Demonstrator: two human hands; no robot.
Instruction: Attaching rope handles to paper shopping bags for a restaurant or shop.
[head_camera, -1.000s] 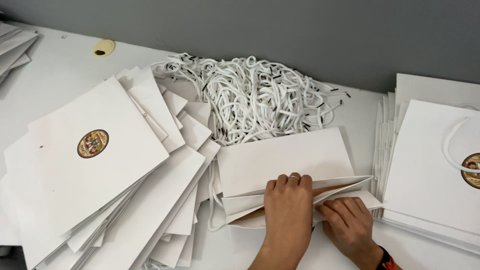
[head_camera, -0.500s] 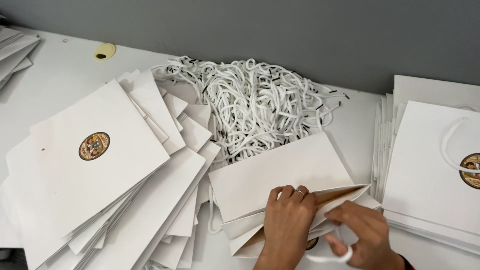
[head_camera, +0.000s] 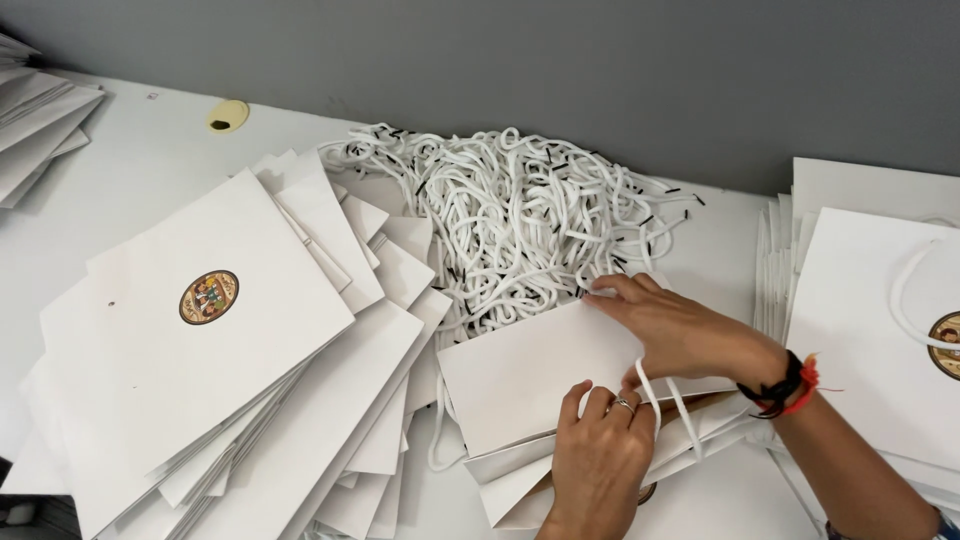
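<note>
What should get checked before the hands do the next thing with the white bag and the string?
1. Left hand presses on the white paper bag, keeping it flat: ok.
2. Right hand rests on the bag's top edge, next to the pile of white cords: ok.
3. A white cord loop hangs at the bag's opening between the two hands: ok.
4. Whether the cord's ends are threaded through the bag's holes: cannot tell, the hands hide them.
5. Finished bags with cords lie stacked on the right: ok.
6. Fanned stack of flat bags lies on the left, overlapping, some sliding apart: not ok.
</note>
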